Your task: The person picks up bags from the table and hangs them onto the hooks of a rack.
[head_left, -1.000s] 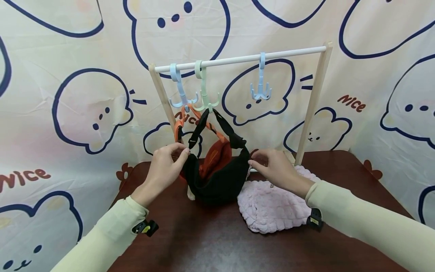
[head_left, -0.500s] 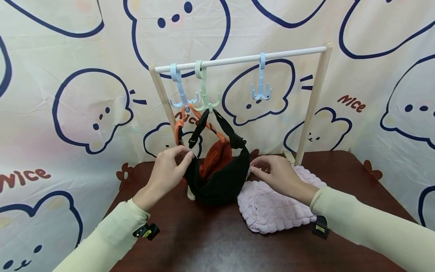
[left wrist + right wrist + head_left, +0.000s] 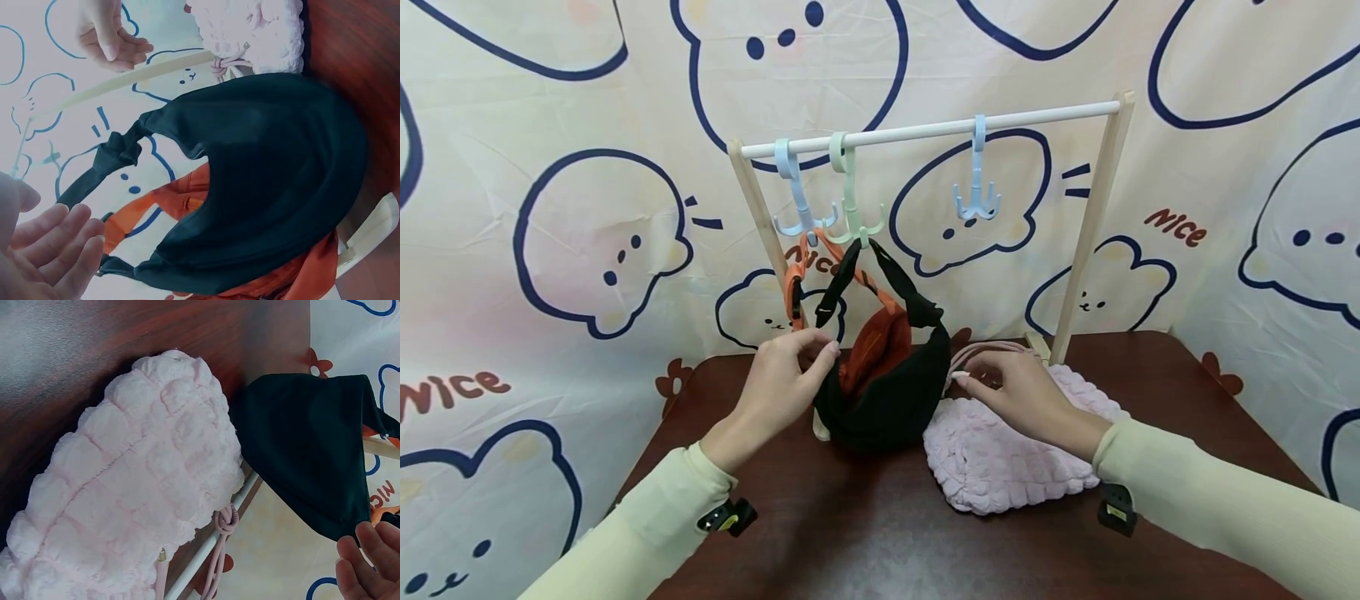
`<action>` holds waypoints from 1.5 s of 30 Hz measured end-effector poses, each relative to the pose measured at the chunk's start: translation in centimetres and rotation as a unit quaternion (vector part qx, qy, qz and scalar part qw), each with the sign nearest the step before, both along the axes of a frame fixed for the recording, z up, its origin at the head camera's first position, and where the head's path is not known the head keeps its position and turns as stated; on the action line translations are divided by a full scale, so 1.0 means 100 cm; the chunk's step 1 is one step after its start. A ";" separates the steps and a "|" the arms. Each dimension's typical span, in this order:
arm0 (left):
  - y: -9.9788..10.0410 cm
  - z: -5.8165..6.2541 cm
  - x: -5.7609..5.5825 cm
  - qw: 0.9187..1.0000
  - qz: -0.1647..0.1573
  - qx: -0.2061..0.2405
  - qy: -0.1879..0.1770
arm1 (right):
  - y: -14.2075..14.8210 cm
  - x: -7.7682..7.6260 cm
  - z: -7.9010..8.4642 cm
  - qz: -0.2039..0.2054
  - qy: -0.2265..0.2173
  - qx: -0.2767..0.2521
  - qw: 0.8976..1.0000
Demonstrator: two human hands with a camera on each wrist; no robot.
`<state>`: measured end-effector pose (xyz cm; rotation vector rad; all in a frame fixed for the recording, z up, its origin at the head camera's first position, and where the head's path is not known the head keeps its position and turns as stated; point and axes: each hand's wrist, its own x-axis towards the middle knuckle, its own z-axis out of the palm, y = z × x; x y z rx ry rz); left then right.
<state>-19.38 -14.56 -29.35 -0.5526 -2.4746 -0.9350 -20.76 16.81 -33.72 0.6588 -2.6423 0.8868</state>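
A black shoulder bag (image 3: 887, 412) with a knotted strap hangs from a pale green hook (image 3: 852, 208). An orange-red bag (image 3: 874, 350) hangs behind it, its strap on the left blue hook (image 3: 801, 208). My left hand (image 3: 778, 375) is at the black bag's left edge, fingers loosely bent and holding nothing. My right hand (image 3: 1026, 392) hovers over a puffy pink bag (image 3: 1000, 458) lying on the table, fingertips near its pink cord strap (image 3: 988, 347). The right hand's relaxed fingers (image 3: 369, 559) show in the right wrist view.
The rack has a white rail (image 3: 917, 133) and wooden side posts (image 3: 1093, 225). Another blue hook (image 3: 977, 179) hangs bare to the right. Behind the dark brown table (image 3: 880, 533) is a cartoon-printed cloth (image 3: 625, 375).
My left hand has shifted slightly right and down along the black bag. My right hand has moved down and right, away from that bag toward the pink one, whose cord strap now shows.
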 end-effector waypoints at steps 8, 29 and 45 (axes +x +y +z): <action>0.004 -0.007 0.003 1.000 -0.007 -0.012 -0.024 | 0.006 0.006 -0.007 0.003 -0.012 0.011 1.000; 0.023 -0.030 0.006 0.997 -0.044 -0.030 -0.063 | 0.021 0.015 -0.022 -0.004 0.015 0.047 0.999; 0.036 -0.051 0.008 0.994 -0.057 -0.048 -0.083 | 0.040 0.015 -0.031 -0.026 0.019 0.066 0.997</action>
